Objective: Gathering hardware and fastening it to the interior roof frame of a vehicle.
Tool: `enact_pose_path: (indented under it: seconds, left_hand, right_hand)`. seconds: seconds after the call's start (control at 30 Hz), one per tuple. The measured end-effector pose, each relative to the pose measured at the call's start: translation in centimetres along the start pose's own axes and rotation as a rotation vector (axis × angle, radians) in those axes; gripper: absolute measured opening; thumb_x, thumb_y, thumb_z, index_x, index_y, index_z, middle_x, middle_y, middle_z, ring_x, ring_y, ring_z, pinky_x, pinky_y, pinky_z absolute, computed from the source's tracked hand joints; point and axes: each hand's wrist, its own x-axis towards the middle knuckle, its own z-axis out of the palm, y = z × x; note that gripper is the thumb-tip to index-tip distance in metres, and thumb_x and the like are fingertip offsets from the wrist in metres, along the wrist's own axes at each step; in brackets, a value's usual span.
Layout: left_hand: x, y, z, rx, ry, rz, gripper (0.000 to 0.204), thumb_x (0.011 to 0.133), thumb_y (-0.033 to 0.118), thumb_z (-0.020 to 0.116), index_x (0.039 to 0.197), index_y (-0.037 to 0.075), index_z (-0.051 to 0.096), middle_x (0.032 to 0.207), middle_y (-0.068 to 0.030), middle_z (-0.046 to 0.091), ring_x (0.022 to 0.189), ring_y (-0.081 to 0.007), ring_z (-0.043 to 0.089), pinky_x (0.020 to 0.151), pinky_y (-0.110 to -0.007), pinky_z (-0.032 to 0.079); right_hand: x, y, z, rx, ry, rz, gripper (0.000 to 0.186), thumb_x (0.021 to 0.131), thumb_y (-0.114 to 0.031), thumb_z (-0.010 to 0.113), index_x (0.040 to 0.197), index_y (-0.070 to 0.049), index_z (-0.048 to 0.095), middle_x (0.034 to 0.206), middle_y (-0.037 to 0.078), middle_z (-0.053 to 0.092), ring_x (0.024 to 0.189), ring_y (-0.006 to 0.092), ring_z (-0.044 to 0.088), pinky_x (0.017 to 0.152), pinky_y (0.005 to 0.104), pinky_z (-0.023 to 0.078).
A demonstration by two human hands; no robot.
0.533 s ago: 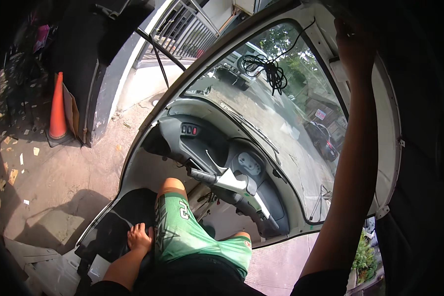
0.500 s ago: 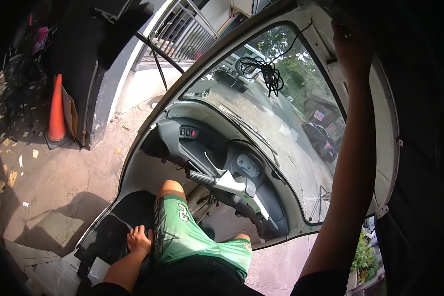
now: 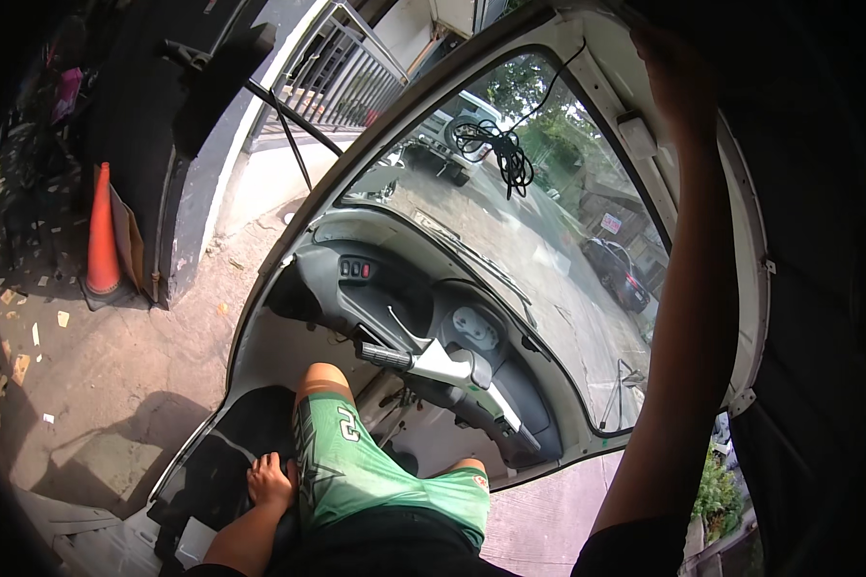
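I sit in a small cab-type vehicle with a handlebar (image 3: 452, 366). My left hand (image 3: 271, 483) lies on the black seat (image 3: 231, 438) beside my thigh, fingers loosely spread, with nothing visible in it. My right hand (image 3: 675, 82) is raised to the pale roof frame (image 3: 597, 53) above the windshield (image 3: 520, 231). Its fingers are lost in dark shadow, so their grip does not show. Near it, a coiled black cable (image 3: 510, 163) hangs by a strand in front of the glass. Nothing touches the handlebar.
The dark dashboard (image 3: 394, 293) carries switches (image 3: 355, 270) and a round gauge (image 3: 475, 328). Outside on the left stand an orange cone (image 3: 102, 236), a dark wall (image 3: 144, 135) and a metal railing (image 3: 342, 82). Parked vehicles (image 3: 452, 135) show through the windshield.
The view has shifted slightly, so the cab and cone sit a little differently in the picture. My left hand stays on the seat and my right hand stays raised at the roof.
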Motion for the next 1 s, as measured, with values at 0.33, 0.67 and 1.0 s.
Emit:
enact_pose_path:
  seconds: [0.33,0.67,1.0]
  left_hand:
    - [-0.1,-0.3,0.2,-0.003,-0.004,0.003,0.037,0.092,0.041,0.055,0.101,0.006,0.06,0.106,-0.0151,0.065,0.106,-0.0348,0.059,0.091,-0.047,0.045]
    - [-0.1,-0.4,0.2,0.04,0.039,0.044,0.033,0.091,0.036,0.058,0.107,0.009,0.064,0.108,-0.0129,0.067,0.104,-0.0338,0.061,0.09,-0.046,0.047]
    - [0.6,-2.9,3.2,0.124,0.049,0.087,0.025,0.093,0.021,0.051,0.107,0.006,0.064,0.106,-0.0134,0.068,0.101,-0.0349,0.063,0.086,-0.044,0.051]
  right_hand:
    - [-0.9,-7.5,0.2,0.249,0.037,0.003,0.018,0.09,-0.014,0.064,0.087,0.003,0.069,0.07,0.009,0.069,0.062,0.0164,0.062,0.055,0.0296,0.045]
    - [-3.6,-18.9,10.2,0.942,0.422,0.916,0.026,0.098,-0.021,0.055,0.102,0.003,0.066,0.088,0.018,0.068,0.086,0.026,0.064,0.075,0.0406,0.049]
    - [-21.3,-18.5,2.8,1.201,-0.049,0.396,0.01,0.092,-0.006,0.059,0.099,0.001,0.061,0.082,0.017,0.065,0.075,0.0309,0.066,0.07,0.0368,0.052]
